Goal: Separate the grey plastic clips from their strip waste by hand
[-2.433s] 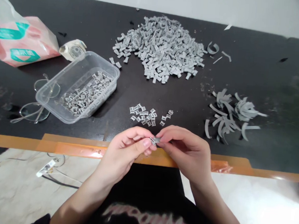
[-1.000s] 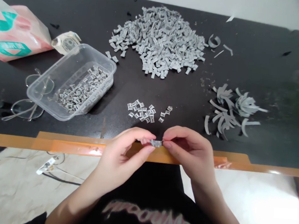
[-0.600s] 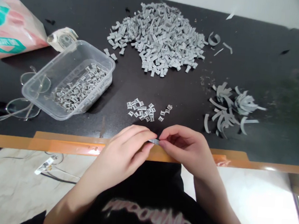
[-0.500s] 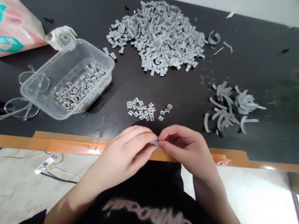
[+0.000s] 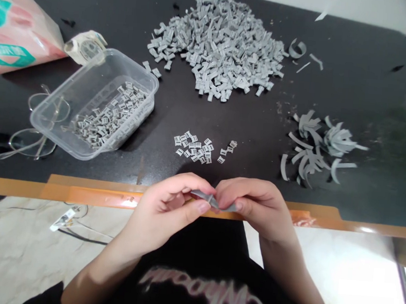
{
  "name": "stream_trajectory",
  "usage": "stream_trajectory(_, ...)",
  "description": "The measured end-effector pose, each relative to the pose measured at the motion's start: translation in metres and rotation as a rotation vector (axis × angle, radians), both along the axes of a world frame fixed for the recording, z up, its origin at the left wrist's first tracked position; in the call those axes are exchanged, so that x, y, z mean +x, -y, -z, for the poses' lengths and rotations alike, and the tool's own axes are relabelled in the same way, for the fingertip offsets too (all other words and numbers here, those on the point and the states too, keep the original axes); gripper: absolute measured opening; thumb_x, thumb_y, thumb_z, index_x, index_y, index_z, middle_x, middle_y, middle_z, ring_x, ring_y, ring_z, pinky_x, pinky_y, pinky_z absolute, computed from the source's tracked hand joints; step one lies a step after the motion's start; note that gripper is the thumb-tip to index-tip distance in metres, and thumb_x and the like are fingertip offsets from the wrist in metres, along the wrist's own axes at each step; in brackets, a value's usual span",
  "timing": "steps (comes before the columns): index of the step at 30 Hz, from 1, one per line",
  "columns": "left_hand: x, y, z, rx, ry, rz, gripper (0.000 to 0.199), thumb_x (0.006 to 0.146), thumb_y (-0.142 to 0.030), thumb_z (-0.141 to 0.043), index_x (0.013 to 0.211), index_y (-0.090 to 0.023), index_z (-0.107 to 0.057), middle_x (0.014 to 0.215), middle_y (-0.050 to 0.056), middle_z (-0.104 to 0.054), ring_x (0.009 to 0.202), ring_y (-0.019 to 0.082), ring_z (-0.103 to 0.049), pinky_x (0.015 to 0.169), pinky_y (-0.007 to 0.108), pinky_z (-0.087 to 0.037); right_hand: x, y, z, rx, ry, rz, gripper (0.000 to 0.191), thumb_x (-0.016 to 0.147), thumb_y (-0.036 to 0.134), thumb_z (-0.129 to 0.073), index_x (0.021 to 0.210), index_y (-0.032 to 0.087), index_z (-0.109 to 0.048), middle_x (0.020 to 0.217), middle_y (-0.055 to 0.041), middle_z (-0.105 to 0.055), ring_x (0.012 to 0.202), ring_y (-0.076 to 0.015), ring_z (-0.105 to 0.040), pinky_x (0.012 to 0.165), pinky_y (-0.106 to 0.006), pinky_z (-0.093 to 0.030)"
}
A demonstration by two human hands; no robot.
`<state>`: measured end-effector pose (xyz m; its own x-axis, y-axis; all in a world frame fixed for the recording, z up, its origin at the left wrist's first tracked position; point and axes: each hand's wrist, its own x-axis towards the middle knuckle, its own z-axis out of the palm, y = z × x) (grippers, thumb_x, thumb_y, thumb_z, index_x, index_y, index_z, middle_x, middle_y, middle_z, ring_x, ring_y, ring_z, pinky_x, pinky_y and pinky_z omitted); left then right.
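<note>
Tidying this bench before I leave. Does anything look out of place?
The glasses look out of place: they lie on the black bench partly under the corner of the clear tub, where they could get scratched.

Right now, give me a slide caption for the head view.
Left hand and right hand pinch a grey strip before a heap of grey pieces and a clear tub.

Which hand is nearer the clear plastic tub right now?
Left. The left hand is below and to the right of the clear plastic tub; the right hand lies farther right, beyond the left hand.
</note>
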<state>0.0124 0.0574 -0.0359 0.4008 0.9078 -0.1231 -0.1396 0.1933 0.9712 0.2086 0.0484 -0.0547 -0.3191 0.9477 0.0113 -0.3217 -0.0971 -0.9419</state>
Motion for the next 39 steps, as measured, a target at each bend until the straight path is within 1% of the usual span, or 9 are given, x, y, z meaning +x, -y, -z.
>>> stream_trajectory(4, -0.007, 0.002, 0.0, 0.162, -0.147, 0.054, 0.022, 0.09, -0.008, -0.064, 0.101, -0.025, -0.071, 0.097, -0.001, -0.07, 0.084, 0.008, -0.067, 0.071, 0.015, -0.054, -0.001, -0.001, -0.006, -0.16, 0.026, -0.048, 0.004, 0.082, 0.018, -0.079, 0.084, 0.02, -0.08, 0.073, -0.002, -0.076, 0.065, -0.0131, -0.072, 0.062, -0.022, -0.06)
stream_trajectory(8, -0.012, 0.001, 0.0, 0.34, -0.281, 0.122, 0.023, 0.092, -0.007, -0.06, 0.107, -0.024, -0.067, 0.098, -0.001, -0.069, 0.09, 0.009, -0.065, 0.079, 0.017, -0.053, -0.004, -0.001, -0.014, -0.337, 0.037, -0.035, 0.011, 0.074, 0.01, -0.083, 0.078, 0.018, -0.077, 0.061, 0.0014, -0.071, 0.053, -0.0089, -0.066, 0.052, -0.015, -0.056)
stream_trajectory(10, -0.012, 0.0, -0.001, 0.388, -0.308, 0.133, 0.023, 0.093, -0.007, -0.06, 0.107, -0.024, -0.066, 0.097, -0.001, -0.069, 0.09, 0.009, -0.065, 0.079, 0.017, -0.053, -0.006, 0.0, -0.016, -0.395, 0.018, -0.017, 0.016, 0.071, 0.008, -0.085, 0.079, 0.017, -0.075, 0.06, 0.0023, -0.071, 0.052, -0.0079, -0.066, 0.05, -0.013, -0.055)
stream_trajectory(13, -0.011, 0.0, -0.001, 0.397, -0.323, 0.137, 0.022, 0.094, -0.008, -0.059, 0.108, -0.023, -0.065, 0.098, -0.001, -0.069, 0.089, 0.009, -0.065, 0.078, 0.018, -0.052, -0.006, 0.0, -0.017, -0.429, -0.013, -0.011, 0.02, 0.068, 0.006, -0.087, 0.079, 0.017, -0.073, 0.061, 0.0024, -0.071, 0.052, -0.0078, -0.067, 0.05, -0.012, -0.055)
stream_trajectory(21, -0.009, 0.0, -0.003, 0.387, -0.319, 0.161, 0.019, 0.095, -0.01, -0.059, 0.108, -0.024, -0.065, 0.097, 0.0, -0.068, 0.088, 0.01, -0.066, 0.077, 0.019, -0.053, -0.004, 0.001, -0.02, -0.44, -0.026, -0.003, 0.023, 0.067, 0.005, -0.087, 0.079, 0.016, -0.071, 0.062, 0.0027, -0.071, 0.054, -0.0079, -0.067, 0.051, -0.012, -0.056)
stream_trajectory(27, -0.006, 0.002, -0.005, 0.362, -0.346, 0.107, 0.016, 0.094, -0.013, -0.062, 0.104, -0.024, -0.067, 0.095, 0.0, -0.069, 0.086, 0.011, -0.067, 0.077, 0.021, -0.054, -0.017, 0.01, -0.01, -0.381, -0.105, 0.171, 0.024, 0.069, 0.012, -0.088, 0.075, 0.017, -0.065, 0.064, 0.0022, -0.071, 0.049, -0.008, -0.062, 0.043, -0.014, -0.053)
stream_trajectory(32, 0.003, 0.005, -0.002, 0.332, -0.314, 0.066, 0.013, 0.095, -0.017, -0.06, 0.103, -0.023, -0.068, 0.097, 0.003, -0.07, 0.086, 0.015, -0.069, 0.077, 0.026, -0.058, -0.028, 0.02, 0.0, -0.316, -0.108, 0.362, 0.023, 0.078, 0.023, -0.083, 0.077, 0.019, -0.061, 0.063, 0.0039, -0.067, 0.044, -0.0064, -0.056, 0.039, -0.014, -0.048)
stream_trajectory(35, 0.007, 0.007, -0.003, 0.418, -0.437, 0.041, 0.011, 0.095, -0.016, -0.06, 0.101, -0.022, -0.067, 0.096, 0.003, -0.07, 0.086, 0.014, -0.068, 0.074, 0.025, -0.057, -0.032, 0.022, -0.003, -0.276, 0.006, 0.471, 0.022, 0.079, 0.024, -0.082, 0.077, 0.02, -0.06, 0.063, 0.0039, -0.067, 0.046, -0.0071, -0.057, 0.041, -0.015, -0.048)
stream_trajectory(39, 0.01, 0.014, 0.0, 0.685, -0.642, -0.06, 0.016, 0.092, -0.009, -0.062, 0.104, -0.021, -0.063, 0.097, 0.003, -0.071, 0.091, 0.015, -0.067, 0.083, 0.028, -0.056, -0.038, 0.022, -0.01, -0.198, 0.216, 0.58, 0.018, 0.081, 0.019, -0.079, 0.077, 0.021, -0.061, 0.063, 0.005, -0.065, 0.049, -0.0075, -0.06, 0.045, -0.016, -0.051)
